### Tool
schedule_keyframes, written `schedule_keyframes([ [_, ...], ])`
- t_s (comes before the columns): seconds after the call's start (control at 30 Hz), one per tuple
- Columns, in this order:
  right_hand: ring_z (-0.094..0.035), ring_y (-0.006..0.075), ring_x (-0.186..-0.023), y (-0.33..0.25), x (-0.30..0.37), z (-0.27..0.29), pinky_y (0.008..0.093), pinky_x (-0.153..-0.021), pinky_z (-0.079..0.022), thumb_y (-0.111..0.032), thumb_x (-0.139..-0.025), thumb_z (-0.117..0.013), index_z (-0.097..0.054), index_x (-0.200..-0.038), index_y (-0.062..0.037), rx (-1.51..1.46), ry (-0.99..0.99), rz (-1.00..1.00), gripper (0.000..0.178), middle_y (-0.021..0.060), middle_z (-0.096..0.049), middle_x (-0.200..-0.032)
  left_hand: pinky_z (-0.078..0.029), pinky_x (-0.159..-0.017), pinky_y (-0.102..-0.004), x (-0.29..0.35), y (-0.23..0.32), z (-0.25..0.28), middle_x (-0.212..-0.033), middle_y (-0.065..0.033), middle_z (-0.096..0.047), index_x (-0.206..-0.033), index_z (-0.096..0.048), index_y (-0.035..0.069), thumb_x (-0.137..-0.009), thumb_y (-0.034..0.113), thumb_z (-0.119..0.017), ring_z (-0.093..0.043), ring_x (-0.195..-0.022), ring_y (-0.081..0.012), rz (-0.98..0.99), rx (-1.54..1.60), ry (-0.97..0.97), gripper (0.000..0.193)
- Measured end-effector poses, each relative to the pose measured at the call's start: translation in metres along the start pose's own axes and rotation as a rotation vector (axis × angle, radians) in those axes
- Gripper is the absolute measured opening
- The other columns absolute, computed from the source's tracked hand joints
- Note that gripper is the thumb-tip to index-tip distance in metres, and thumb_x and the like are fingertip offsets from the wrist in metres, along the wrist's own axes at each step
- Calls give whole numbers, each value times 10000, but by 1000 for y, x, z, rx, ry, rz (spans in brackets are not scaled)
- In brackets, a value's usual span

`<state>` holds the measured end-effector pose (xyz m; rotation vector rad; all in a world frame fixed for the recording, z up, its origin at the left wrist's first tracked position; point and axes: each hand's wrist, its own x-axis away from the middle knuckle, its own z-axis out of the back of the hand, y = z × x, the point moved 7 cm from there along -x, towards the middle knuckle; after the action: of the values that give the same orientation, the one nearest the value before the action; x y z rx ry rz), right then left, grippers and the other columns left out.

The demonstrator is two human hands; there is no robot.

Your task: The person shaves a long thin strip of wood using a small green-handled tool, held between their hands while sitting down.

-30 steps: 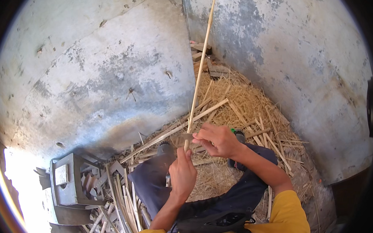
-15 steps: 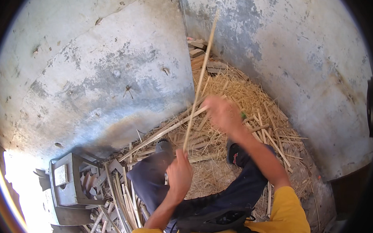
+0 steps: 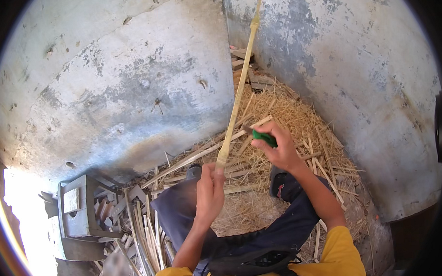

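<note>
Long pale wooden strip (image 3: pixel 236 101), top cropped, in left hand (image 3: pixel 210 197); green-handled tool (image 3: pixel 266 138), perhaps a knife, half-hidden within right hand (image 3: pixel 282 148).

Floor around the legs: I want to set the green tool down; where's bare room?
The tool could best go on the barer grey floor strip between the right wall and the loose straw. Between the trouser legs, thin straw covers the ground. It's crowded on the left, where pale strips lie beside a grey stand.

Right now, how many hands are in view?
2: the left hand, gripping the near end of the pale strip, and the right hand, farther forward, holding a green-handled tool. No others show.
</note>
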<state>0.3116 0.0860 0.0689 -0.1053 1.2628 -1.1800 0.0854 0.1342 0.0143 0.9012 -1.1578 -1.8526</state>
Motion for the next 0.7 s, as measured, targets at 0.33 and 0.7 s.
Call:
schedule_keyframes([
  [0.33, -687, 234, -713, -28, 9, -24, 326, -610, -513, -105, -856, -867, -710, -982, -18, -48, -172, 171, 221, 94, -710, -845, -469, -602, -366, 7, 16, -9, -713, -103, -634, -1209, -577, -13, -1130, 226, -513, -586, -609, -193, 19, 19, -4, 260],
  [0.7, -704, 250, -719, -33, 11, -28, 330, -596, -524, -75, -828, -877, -727, -908, -17, 7, -103, 145, 180, 108, -720, -827, -425, -576, -358, 13, 28, -7, -664, -71, -556, -1198, -620, -6, -1138, 234, -489, -523, -598, -154, 23, 31, 35, 280],
])
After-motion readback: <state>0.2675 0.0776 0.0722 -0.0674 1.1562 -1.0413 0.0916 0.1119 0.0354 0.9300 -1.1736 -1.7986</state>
